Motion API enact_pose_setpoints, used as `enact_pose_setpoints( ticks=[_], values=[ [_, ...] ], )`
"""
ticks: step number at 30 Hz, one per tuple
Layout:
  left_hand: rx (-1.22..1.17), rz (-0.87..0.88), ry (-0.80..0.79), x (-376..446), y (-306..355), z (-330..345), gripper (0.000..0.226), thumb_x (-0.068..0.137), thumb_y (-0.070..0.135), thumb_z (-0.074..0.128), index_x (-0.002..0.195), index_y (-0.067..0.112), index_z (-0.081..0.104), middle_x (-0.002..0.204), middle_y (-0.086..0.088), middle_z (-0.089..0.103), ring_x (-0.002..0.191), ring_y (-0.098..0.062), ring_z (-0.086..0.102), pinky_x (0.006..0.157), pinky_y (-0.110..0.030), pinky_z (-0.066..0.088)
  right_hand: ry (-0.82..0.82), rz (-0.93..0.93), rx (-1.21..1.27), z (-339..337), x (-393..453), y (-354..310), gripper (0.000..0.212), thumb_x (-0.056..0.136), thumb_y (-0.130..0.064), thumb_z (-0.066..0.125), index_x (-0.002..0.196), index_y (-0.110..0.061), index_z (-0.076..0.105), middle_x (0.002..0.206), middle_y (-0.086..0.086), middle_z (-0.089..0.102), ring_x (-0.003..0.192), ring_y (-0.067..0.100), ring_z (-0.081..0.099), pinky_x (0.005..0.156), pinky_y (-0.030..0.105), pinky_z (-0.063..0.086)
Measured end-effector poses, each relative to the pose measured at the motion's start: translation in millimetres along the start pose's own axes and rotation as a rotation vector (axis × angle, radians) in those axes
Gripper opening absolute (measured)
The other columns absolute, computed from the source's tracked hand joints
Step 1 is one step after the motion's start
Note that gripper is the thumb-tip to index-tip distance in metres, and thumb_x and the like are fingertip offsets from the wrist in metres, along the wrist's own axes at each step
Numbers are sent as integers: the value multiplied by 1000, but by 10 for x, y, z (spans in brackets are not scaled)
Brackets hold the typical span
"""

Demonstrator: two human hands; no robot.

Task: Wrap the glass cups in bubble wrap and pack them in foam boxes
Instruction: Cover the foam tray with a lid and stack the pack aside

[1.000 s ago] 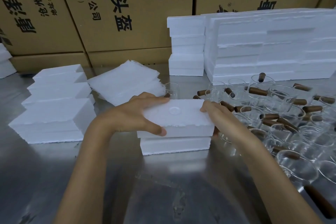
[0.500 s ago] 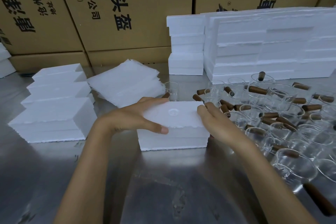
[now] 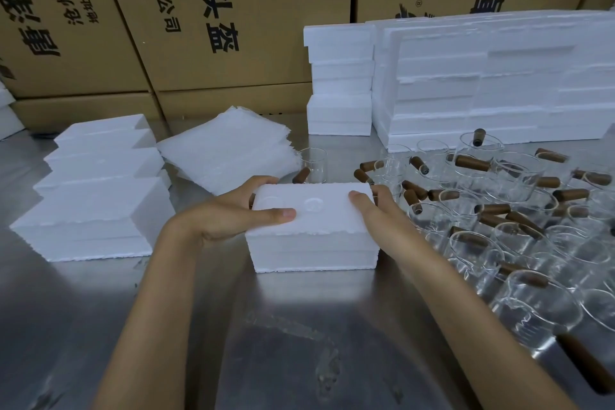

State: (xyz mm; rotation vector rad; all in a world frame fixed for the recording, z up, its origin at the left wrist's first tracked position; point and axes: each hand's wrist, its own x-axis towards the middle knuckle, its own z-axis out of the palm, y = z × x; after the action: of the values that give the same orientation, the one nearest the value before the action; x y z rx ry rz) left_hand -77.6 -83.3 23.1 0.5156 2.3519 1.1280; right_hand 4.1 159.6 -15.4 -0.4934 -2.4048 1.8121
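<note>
One closed white rectangular foam box (image 3: 312, 233) sits on the steel table (image 3: 233, 326), long axis running left–right. The left hand (image 3: 233, 213) clamps its left end, thumb on the lid; the right hand (image 3: 376, 210) grips the right end. Clear glass cups with brown handles (image 3: 482, 210) crowd the right side — too overlapped to count, some cut off. Four stacked foam boxes (image 3: 96, 196) stand left.
</note>
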Motion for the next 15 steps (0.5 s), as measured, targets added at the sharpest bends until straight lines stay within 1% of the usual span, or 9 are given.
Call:
enact_pose_setpoints(
  ticks=[3,6,10,13,15],
  values=[
    [-36,0,3,36,-41,13,101,48,77,73,136,43,37,124,10,53,113,-10,55,88,-22,50,22,-4,22,23,16,22,30,98,-52,44,121,-33,42,97,-26,51,84,-11,46,60,14,32],
    [-53,10,15,55,-50,28,98,51,78,75,134,42,38,121,11,54,110,-8,56,85,-21,49,26,-3,55,30,29,46,34,97,-52,45,124,-32,44,101,-23,54,90,-7,49,65,17,36],
    [-59,8,-2,60,-41,49,87,62,73,75,134,40,37,123,10,51,111,-7,53,83,-20,48,19,-4,88,34,34,56,33,98,-52,45,124,-31,45,100,-25,54,88,-11,48,63,14,34],
    [-52,-1,-1,37,-15,58,86,59,70,71,133,40,39,123,11,51,109,-4,52,78,-15,46,4,-5,136,39,33,48,36,98,-52,47,125,-28,47,104,-19,58,91,-6,55,65,17,38],
    [-47,-6,-12,31,2,55,88,58,69,69,134,38,37,123,11,50,110,-6,52,75,-14,46,1,-4,158,37,24,42,37,97,-52,48,125,-28,48,107,-15,60,95,-1,58,66,20,41]
  ],
)
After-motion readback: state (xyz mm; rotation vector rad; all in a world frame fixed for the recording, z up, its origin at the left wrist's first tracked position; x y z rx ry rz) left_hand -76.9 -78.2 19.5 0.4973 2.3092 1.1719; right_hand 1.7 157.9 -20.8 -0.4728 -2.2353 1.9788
